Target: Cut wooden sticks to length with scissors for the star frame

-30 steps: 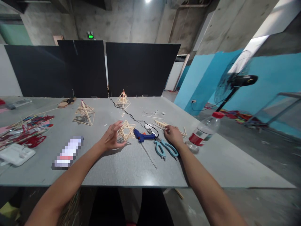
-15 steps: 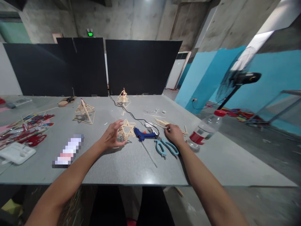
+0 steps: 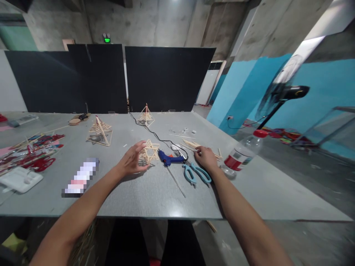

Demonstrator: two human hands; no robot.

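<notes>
My left hand (image 3: 131, 159) curves around the left side of a small star-shaped frame of thin wooden sticks (image 3: 151, 150), thumb and fingers apart. Whether the fingertips touch the frame is hard to tell. My right hand (image 3: 205, 157) rests on the table with its fingers closed at a loose pile of wooden sticks (image 3: 190, 142); the fingertips are partly hidden, and a stick seems to be in them. Between the hands lie a blue glue gun (image 3: 173, 159) with a glue stick (image 3: 176, 181) below it, and pliers with light-blue handles (image 3: 200, 173).
A plastic bottle (image 3: 240, 159) with a red cap stands right of my right forearm. Two stick pyramids (image 3: 100, 132) stand farther back. The black cord (image 3: 155, 136) runs to the back edge. A phone (image 3: 81, 177), a white charger (image 3: 23, 180) and red craft pieces (image 3: 41, 162) lie left.
The far pyramid glowed with small lights earlier; now they look unlit. Both hands stay in the same place, and the view has shifted very slightly.
</notes>
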